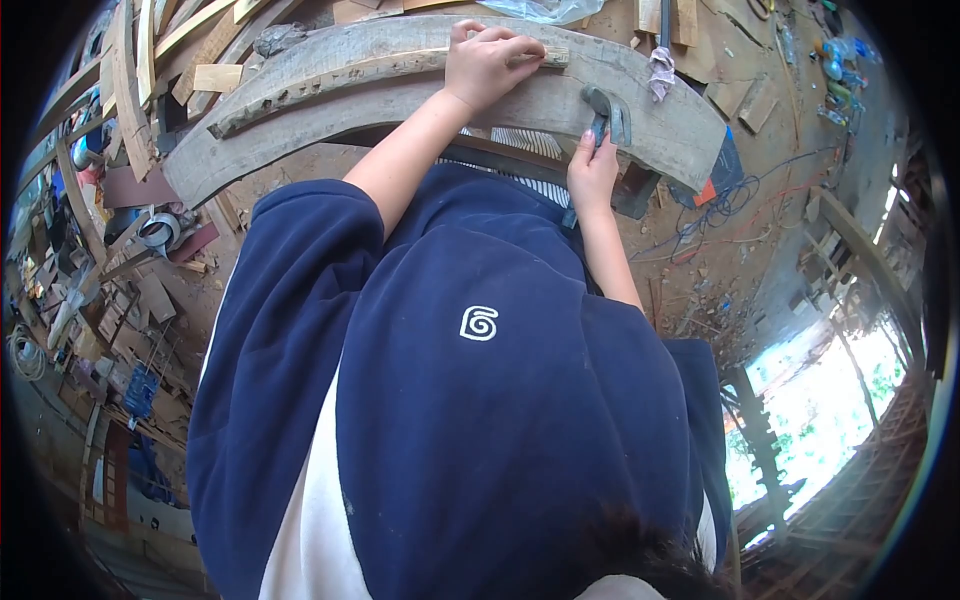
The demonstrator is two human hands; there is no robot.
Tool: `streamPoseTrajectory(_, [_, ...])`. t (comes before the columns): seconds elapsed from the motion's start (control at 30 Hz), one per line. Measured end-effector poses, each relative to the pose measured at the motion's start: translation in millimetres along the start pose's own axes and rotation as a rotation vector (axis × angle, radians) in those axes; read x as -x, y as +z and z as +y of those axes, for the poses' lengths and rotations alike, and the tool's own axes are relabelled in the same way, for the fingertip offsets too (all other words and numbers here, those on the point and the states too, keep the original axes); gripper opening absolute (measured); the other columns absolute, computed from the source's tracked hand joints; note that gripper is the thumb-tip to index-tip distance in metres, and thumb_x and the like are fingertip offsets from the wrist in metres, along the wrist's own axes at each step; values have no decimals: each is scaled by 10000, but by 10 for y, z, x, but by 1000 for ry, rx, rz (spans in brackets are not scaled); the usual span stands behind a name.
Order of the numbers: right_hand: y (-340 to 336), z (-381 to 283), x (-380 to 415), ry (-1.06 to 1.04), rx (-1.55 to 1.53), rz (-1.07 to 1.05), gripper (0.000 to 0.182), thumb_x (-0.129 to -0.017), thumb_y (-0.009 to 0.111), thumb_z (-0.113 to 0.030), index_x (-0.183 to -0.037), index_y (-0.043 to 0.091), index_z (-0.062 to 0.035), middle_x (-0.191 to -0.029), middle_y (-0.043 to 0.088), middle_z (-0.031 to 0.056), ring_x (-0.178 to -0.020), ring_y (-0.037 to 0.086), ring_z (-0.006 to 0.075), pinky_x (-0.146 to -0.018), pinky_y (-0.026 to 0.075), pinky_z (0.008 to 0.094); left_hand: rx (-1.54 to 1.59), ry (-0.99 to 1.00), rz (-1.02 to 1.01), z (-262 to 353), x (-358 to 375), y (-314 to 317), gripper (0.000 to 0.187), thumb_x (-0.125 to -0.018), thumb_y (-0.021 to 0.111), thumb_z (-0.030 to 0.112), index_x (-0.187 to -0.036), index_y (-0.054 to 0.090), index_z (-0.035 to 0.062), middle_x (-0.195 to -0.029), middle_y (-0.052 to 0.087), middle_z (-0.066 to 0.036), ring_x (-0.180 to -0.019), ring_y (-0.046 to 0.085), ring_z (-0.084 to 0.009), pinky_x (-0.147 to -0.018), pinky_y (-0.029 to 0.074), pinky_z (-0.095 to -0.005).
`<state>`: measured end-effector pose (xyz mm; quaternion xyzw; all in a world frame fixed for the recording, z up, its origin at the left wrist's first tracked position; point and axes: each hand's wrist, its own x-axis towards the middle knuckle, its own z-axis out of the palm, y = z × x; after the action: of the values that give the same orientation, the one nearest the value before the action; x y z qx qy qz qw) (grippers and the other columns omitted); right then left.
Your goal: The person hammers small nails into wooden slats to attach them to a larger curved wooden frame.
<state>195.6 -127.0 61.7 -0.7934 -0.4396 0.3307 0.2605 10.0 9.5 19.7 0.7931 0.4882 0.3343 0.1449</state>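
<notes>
A long wooden strip (340,88) with dark marks along its side lies on a grey board (400,98) in front of my body. My left hand (488,68) rests over the strip near its right end, its fingers curled around the far edge. In my right hand (592,172) is a hammer (603,108), gripped by the handle. The hammer's metal head is over the board, just to the right of the strip's end. Part of the handle is hidden behind my fingers.
Wood offcuts (215,78) are heaped at the left. A dark bar wrapped with cloth (661,72) stands beyond the board. Cables (715,205) lie on the dirt floor to the right, and plastic bottles (845,55) are at the far right.
</notes>
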Motion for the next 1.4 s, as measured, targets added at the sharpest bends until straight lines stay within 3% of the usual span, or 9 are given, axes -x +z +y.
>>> streamPoseTrajectory(0.17, [0,2,5,-13,-18,-1,341,-1021,495,-239,-1237,526,24,-1024,661,267,-931,655,427,-816,498,449,-20,-31,-12,23,-12,8,81,-794,761,358,-820,732,287,-805,712,148,-805,649,-29,-874,344,-323])
streamPoseTrajectory(0.27, [12,29,-4,-147,25,31,335,-1011,490,-198,-1266,457,17,-820,640,226,-712,646,373,-686,497,447,-29,-25,-2,22,-11,3,76,-797,755,359,-818,728,292,-789,707,150,-803,648,-32,-875,344,-330])
streamPoseTrajectory(0.37, [-11,-15,9,9,-13,-12,350,-1019,503,-240,-1236,527,33,-1045,660,270,-948,657,419,-827,496,445,-32,-28,-6,31,-5,3,72,-798,754,357,-828,727,297,-784,705,148,-808,647,-31,-878,341,-331])
streamPoseTrajectory(0.43, [10,29,-1,-119,25,27,308,-1010,494,-196,-1239,472,10,-806,636,221,-702,644,369,-676,494,444,-39,-26,-26,21,2,15,73,-804,748,362,-845,726,305,-811,711,145,-828,648,-38,-883,337,-336])
streamPoseTrajectory(0.57, [3,59,-1,-140,-9,49,291,-1009,512,-210,-1201,506,10,-798,637,207,-684,635,350,-668,492,427,-134,23,-19,31,8,42,84,-812,736,379,-866,729,315,-857,719,141,-864,650,-51,-903,332,-347])
streamPoseTrajectory(0.83, [-59,-266,-56,-197,-188,-2,271,-1016,562,-260,-972,593,5,-712,616,34,-608,533,83,-567,446,265,-128,-1,-44,32,8,33,101,-790,737,380,-845,739,296,-929,724,136,-912,654,-66,-930,335,-353])
streamPoseTrajectory(0.93, [-15,-449,-136,-203,-259,-76,270,-1017,560,-258,-955,590,3,-711,614,34,-609,528,85,-564,443,269,-111,-28,-31,46,-7,33,104,-781,739,368,-819,739,271,-915,723,138,-904,657,-74,-925,345,-347])
streamPoseTrajectory(0.97, [1,-470,-175,-225,-221,-107,244,-1005,565,-209,-1112,575,10,-797,649,137,-674,604,203,-647,490,348,-111,-31,-28,53,-14,35,104,-781,739,368,-819,739,271,-915,723,138,-904,657,-74,-925,345,-347])
streamPoseTrajectory(1.4, [48,-633,-181,-294,-107,-81,244,-1005,555,-206,-1101,565,19,-780,662,195,-667,660,297,-627,502,390,-36,-77,-91,61,-23,-10,143,-813,654,234,-938,721,243,-918,732,94,-862,687,-87,-909,414,-346])
